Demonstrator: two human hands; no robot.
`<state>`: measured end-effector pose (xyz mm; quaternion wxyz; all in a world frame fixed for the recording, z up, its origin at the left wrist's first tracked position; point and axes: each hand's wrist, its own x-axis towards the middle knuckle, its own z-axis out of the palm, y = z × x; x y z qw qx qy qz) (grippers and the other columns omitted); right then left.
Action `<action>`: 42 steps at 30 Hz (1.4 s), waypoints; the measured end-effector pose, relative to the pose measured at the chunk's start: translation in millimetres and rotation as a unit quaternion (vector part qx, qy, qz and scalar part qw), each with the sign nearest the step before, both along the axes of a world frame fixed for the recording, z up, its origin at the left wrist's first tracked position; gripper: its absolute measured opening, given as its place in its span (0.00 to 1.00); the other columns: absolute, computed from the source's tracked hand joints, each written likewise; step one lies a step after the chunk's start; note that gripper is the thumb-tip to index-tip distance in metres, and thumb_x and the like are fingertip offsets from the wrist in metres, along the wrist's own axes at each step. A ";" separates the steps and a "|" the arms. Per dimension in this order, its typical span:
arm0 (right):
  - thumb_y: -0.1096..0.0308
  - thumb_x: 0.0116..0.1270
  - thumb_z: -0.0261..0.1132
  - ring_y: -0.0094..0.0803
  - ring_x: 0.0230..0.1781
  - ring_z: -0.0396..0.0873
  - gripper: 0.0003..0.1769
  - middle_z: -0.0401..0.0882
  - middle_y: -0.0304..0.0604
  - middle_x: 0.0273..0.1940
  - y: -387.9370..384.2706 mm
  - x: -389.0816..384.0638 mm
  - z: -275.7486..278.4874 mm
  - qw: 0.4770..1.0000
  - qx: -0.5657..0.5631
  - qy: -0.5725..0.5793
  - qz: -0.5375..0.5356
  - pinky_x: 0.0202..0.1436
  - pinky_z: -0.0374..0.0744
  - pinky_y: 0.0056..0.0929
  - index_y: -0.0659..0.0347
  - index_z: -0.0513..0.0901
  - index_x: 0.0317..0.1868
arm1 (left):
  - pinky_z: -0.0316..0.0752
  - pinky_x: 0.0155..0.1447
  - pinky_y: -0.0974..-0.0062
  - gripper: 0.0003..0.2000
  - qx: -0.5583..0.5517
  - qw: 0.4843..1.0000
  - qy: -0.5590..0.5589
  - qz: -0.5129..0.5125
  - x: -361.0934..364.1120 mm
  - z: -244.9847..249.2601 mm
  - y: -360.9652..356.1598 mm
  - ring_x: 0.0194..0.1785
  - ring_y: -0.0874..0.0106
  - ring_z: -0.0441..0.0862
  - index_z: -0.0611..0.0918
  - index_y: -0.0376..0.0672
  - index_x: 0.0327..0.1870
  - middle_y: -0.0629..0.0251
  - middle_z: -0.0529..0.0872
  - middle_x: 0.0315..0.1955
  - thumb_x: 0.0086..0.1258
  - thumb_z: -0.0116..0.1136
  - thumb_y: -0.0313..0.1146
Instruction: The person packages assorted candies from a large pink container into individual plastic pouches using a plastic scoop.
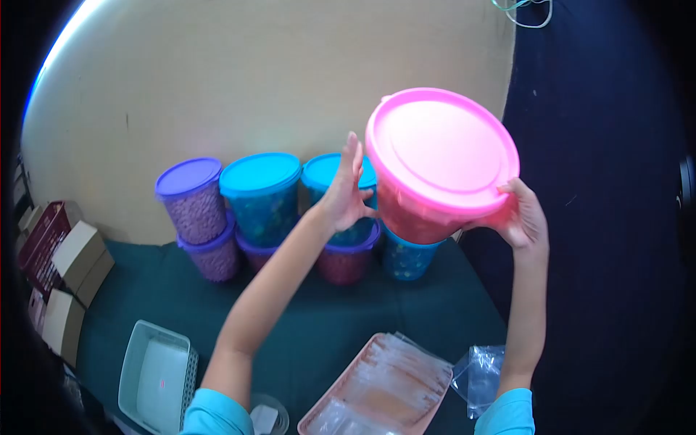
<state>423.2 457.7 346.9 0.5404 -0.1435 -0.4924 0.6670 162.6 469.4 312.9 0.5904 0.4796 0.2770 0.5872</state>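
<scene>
A large pink tub [444, 148] with a pink lid is raised at the right end of the stacked containers, tilted so its lid faces me. My right hand [523, 216] grips its right side, thumb on the lid's rim. Close by the tub's left side is my left hand [349, 190], fingers apart; whether its fingertips touch the tub is hard to tell. Behind and below the tub stands a blue-lidded container [409, 259], its top partly hidden. A teal container [341, 171] is partly covered by my left hand.
Further left stand stacked purple [194, 203] and teal [262, 199] containers. In front lie a green basket [154, 377], a pink tray [384, 391] with clear bags, and a plastic packet [484, 377]. Cardboard boxes [81, 261] and a maroon crate [43, 243] are at the far left.
</scene>
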 end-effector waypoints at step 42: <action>0.59 0.60 0.58 0.42 0.46 0.72 0.35 0.60 0.53 0.56 -382.4 -229.5 -391.3 0.901 -0.362 -0.228 -0.078 0.47 0.75 0.37 0.61 0.50 0.62 | 0.74 0.51 0.50 0.30 -0.181 0.893 -0.337 0.237 -271.9 -149.1 -586.2 0.53 0.53 0.74 0.62 0.33 0.58 0.47 0.72 0.52 0.48 0.43 0.30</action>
